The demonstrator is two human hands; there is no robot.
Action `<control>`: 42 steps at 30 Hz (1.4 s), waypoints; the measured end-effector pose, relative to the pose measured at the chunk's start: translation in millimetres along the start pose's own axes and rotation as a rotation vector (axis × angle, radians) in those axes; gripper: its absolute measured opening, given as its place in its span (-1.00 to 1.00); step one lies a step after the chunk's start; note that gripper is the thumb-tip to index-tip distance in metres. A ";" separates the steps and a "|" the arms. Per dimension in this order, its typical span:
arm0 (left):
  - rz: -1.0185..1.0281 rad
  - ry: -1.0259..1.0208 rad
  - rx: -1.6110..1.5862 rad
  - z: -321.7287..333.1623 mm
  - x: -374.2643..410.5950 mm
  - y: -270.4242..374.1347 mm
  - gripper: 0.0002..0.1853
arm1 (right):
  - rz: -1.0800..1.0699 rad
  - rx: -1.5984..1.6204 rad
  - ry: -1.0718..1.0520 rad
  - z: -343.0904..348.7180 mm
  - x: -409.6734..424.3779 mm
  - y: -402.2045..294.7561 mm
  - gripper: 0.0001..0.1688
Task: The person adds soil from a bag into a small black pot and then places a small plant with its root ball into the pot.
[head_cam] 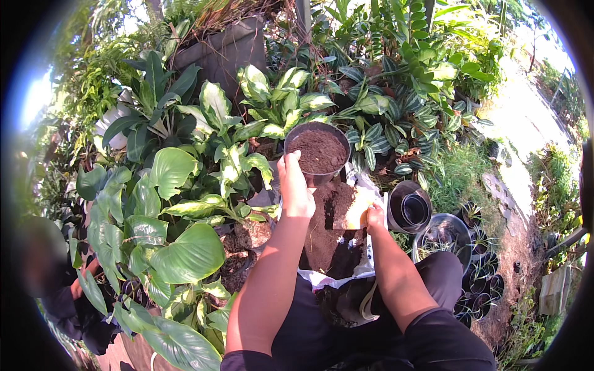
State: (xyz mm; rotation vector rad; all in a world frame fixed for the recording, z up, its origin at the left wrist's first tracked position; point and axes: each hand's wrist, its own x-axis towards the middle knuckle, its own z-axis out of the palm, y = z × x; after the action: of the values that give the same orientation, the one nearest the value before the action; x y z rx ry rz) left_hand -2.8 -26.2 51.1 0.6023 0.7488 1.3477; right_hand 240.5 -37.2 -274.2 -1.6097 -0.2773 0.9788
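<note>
My left hand (295,185) grips the side of a round black plastic pot (325,178), its thumb at the rim. Dark brown soil (323,150) fills the pot nearly to the top. Lower and to the right, my right hand (375,217) is closed on the edge of a pale yellow scoop-like piece (359,208). Soil lies on that piece; its exact shape is hard to make out. Beneath both hands, between my knees, an open white sack (320,279) holds more loose soil (320,248).
Nested black pots (399,208) stand right of the sack, beside a basin (464,232) with slender-leaved plants. Several small potted plants (480,278) sit farther right. Variegated dieffenbachia (216,102) and broad-leaved plants (190,252) crowd the left and front. Another person (69,310) is at the far left.
</note>
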 end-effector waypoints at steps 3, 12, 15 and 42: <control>0.000 0.001 0.004 5.8 -4.6 -0.4 -0.52 | 0.026 -0.022 -0.047 -1.9 -1.9 -4.7 -0.46; 0.028 -0.006 0.008 3.9 -3.5 -0.3 -0.48 | -0.052 -0.048 -0.252 -12.8 -8.3 -93.6 -0.79; 0.032 -0.026 -0.003 -0.7 2.5 -6.9 -0.48 | -0.070 -0.048 -0.433 -17.9 -9.9 -158.0 -0.80; -0.195 -0.080 0.144 -1.1 12.1 -38.3 -0.42 | -0.997 0.001 -0.064 28.2 -132.5 -321.9 -0.68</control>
State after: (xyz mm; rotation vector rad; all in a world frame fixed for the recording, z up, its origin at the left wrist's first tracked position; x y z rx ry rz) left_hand 21.3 -19.5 19.7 0.6752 0.8217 1.0911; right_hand 241.8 -7.2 73.7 -1.1875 -1.0023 0.2480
